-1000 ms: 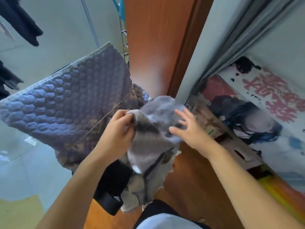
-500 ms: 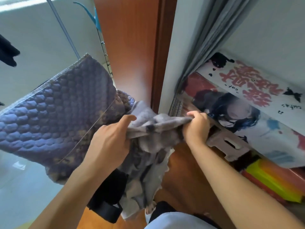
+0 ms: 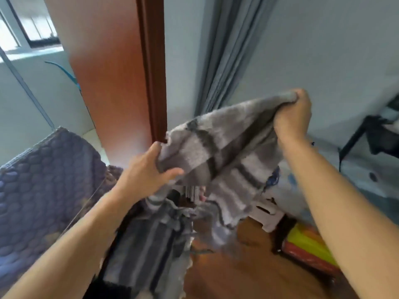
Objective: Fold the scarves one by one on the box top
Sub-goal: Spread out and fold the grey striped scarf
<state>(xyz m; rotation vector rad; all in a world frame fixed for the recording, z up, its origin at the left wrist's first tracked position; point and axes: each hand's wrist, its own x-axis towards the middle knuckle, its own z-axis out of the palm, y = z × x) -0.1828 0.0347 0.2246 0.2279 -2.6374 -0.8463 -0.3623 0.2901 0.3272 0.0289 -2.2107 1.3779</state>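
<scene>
Change since half a second ago: hands have drawn apart; the right has risen high and to the right, stretching out cloth that was bunched between them.

Right hand [image 3: 292, 114]: fist clenched round one end of the grey striped scarf [image 3: 218, 145], raised above the left.

Left hand [image 3: 149, 169]: lower and nearer the body, thumb on top and fingers beneath the scarf's other gathered edge, pinching it.

Grey striped scarf: one, held in the air between the two hands. Long axis runs up from lower left to upper right; the slack hangs below in folds, its wavy hem over the wooden floor [image 3: 248, 275]. Not yet on any surface.

Further striped cloth [image 3: 151, 240]: hangs under the left forearm; one piece or several, and whether it is part of the held scarf, cannot be told.

Box [image 3: 336, 197]: one, printed, lying low to the right beneath the right forearm; the right hand is the nearer. The scarf must travel right and down to reach it.

Quilted blue-grey cover [image 3: 43, 180]: one, left.

Grey curtain [image 3: 226, 50]: one, behind.
</scene>
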